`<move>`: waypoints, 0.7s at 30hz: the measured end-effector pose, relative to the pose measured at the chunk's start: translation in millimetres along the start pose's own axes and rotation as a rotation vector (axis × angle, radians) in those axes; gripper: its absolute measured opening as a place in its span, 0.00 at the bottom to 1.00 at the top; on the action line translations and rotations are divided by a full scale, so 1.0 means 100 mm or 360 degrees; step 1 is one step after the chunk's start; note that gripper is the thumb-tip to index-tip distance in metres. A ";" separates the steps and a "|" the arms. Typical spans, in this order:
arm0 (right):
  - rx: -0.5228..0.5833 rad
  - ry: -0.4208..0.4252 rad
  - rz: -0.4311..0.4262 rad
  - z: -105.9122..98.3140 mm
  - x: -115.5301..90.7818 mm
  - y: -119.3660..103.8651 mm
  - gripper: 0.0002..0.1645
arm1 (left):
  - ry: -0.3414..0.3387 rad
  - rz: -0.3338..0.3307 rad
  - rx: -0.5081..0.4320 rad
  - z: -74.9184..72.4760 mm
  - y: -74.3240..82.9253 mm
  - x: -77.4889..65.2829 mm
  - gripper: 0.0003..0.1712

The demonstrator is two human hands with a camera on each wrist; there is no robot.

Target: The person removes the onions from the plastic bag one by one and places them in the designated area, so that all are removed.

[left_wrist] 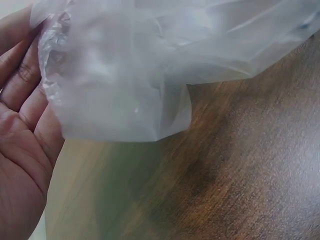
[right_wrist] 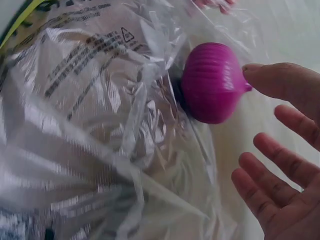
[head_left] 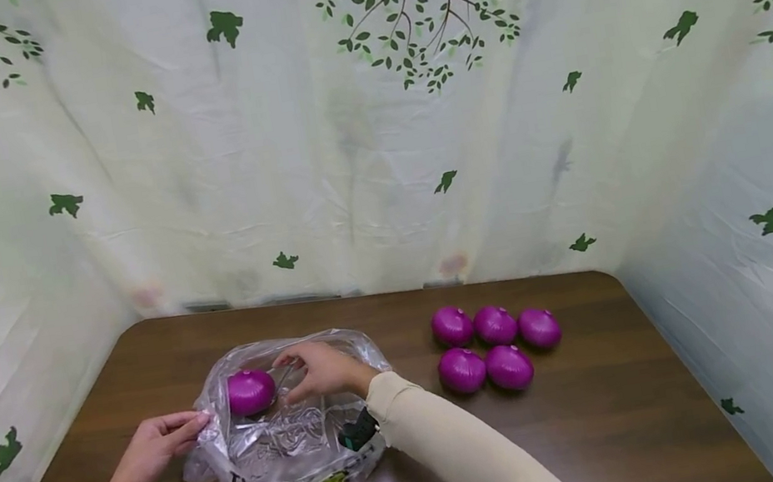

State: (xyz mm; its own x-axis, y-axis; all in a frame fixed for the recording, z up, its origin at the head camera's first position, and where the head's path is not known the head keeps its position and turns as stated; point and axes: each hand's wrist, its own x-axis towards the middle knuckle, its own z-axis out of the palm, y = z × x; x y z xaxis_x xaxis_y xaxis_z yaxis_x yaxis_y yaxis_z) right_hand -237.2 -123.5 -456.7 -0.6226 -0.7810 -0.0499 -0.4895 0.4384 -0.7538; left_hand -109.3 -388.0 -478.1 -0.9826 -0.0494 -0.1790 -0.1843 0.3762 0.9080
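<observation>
A clear plastic bag with printed lettering and a yellow mark lies on the table, its mouth spread open. Inside, near its left side, is a purple onion. My left hand pinches the left edge of the bag between thumb and fingers; the left wrist view shows the film hanging from that hand. Over the bag's mouth, just right of the onion, my right hand has its fingers spread and loosely bent. In the right wrist view its thumb tip comes up to the onion's pointed end; whether they touch I cannot tell.
Several more purple onions sit in two rows on the brown wooden table, right of the bag. A pale curtain with leaf prints hangs behind the table and along both sides.
</observation>
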 end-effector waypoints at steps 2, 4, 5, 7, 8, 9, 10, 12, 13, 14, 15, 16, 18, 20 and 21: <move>0.0018 0.0005 0.0024 0.05 0.05 -0.01 0.35 | 0.0007 0.0008 -0.0036 0.01 -0.02 0.00 0.19; 0.0052 0.0019 0.0061 0.09 0.09 -0.03 0.34 | 0.0010 0.0018 -0.0059 0.01 -0.03 0.00 0.18; 0.0078 0.0025 0.0088 0.11 0.10 -0.03 0.34 | 0.0018 0.0016 -0.0073 0.02 -0.03 0.00 0.18; 0.0145 0.0036 0.0142 0.14 0.12 -0.04 0.34 | 0.0020 0.0006 -0.0076 0.02 -0.04 0.01 0.17; 0.0187 0.0042 0.0168 0.16 0.13 -0.04 0.34 | 0.0017 0.0000 -0.0071 0.02 -0.05 0.00 0.17; 0.0229 0.0048 0.0183 0.18 0.14 -0.04 0.35 | 0.0019 -0.0009 -0.0063 0.02 -0.05 0.00 0.18; 0.0263 0.0054 0.0196 0.20 0.15 -0.04 0.35 | 0.0019 -0.0016 -0.0062 0.02 -0.06 0.01 0.18; 0.0313 0.0074 0.0226 0.24 0.17 -0.04 0.37 | 0.0011 -0.0026 -0.0053 0.02 -0.07 0.01 0.19; 0.0323 0.0086 0.0235 0.26 0.18 -0.04 0.38 | 0.0009 -0.0030 -0.0052 0.02 -0.07 0.01 0.19; 0.0327 0.0102 0.0243 0.29 0.20 -0.04 0.38 | 0.0008 -0.0030 -0.0052 0.02 -0.08 0.02 0.20; 0.0325 0.0115 0.0245 0.31 0.21 -0.04 0.39 | 0.0009 -0.0027 -0.0052 0.02 -0.07 0.02 0.20; 0.0328 0.0126 0.0248 0.33 0.22 -0.05 0.39 | 0.0004 -0.0025 -0.0047 0.02 -0.07 0.02 0.21; 0.0304 0.0133 0.0237 0.37 0.25 -0.06 0.40 | 0.0008 -0.0023 -0.0037 0.02 -0.06 0.02 0.21; 0.0253 0.0134 0.0239 0.41 0.28 -0.07 0.41 | 0.0013 -0.0014 -0.0044 0.03 -0.06 0.01 0.21; 0.0224 0.0137 0.0251 0.43 0.29 -0.08 0.41 | 0.0011 -0.0009 -0.0048 0.03 -0.05 0.01 0.21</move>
State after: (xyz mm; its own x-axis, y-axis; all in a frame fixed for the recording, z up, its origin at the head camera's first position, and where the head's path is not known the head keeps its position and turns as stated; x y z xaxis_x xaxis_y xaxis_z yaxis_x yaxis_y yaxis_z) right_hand -225.2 -169.1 -480.4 -0.7372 -0.6644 -0.1228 -0.2959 0.4809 -0.8254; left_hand -109.1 -387.1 -484.4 -0.9817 -0.0576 -0.1816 -0.1903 0.3479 0.9180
